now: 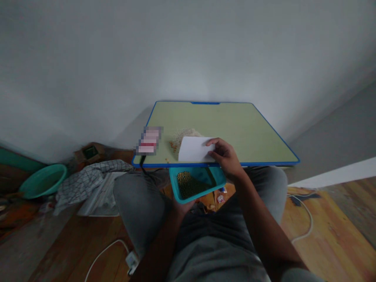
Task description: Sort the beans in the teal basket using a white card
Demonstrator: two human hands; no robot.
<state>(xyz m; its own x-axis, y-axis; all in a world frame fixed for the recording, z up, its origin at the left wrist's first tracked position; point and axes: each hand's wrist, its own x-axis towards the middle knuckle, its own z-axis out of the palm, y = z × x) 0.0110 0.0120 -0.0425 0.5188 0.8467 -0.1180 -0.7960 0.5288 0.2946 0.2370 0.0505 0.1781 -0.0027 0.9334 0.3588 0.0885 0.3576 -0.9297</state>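
Observation:
My right hand [225, 156] pinches the right end of a white card [194, 149], which lies tilted over the near edge of the table. Behind the card is a spread of pale grains [188, 132], with a few orange-brown bits [173, 146] to its left. Just under the table edge, my left hand [182, 205] supports a turquoise tray [184, 201] from below; most of its fingers are hidden by the tray. Small green beans [194, 188] lie inside the tray, with a patch of yellowish ones [183, 178] at the left.
The pale green table [235, 121] has a blue rim and stands against a wall. A blurred-out phone-like object [149, 140] rests at its left edge. On the floor are a turquoise basin [44, 180], checked cloth [85, 176], a white cable [310, 223] and a plug block [132, 260].

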